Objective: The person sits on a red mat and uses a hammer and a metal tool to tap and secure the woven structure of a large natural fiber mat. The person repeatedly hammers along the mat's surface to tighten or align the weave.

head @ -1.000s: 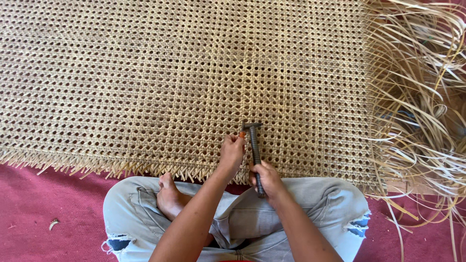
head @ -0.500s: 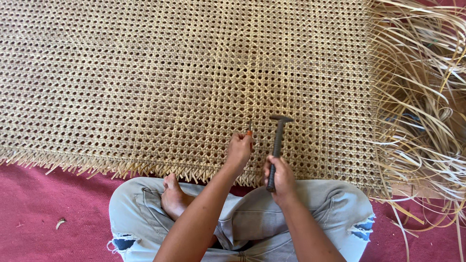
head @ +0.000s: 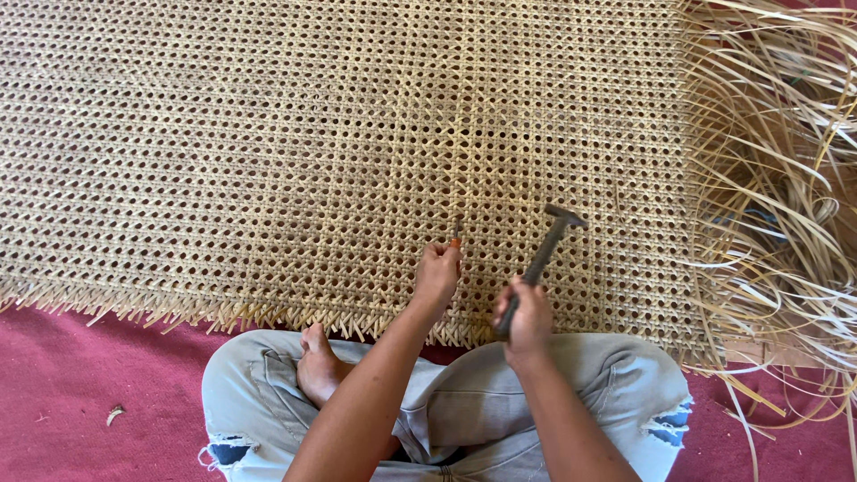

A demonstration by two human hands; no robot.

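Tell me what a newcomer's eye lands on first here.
The big woven cane mat fills most of the view, its loose strands spilling out at the right. At its near edge, the right hand holds a hammer raised, while the left hand pinches a small tool against the weave.

Open woven cane mat [head: 268,134] ahead and left of the hands; tangled loose cane strands [head: 786,178] crowding the right.

Bright, even daylight; soft, short shadows under the woven cane mat [head: 339,161]. Sharp focus throughout, slight glare on loose pale strands [head: 777,178] at three o'clock.
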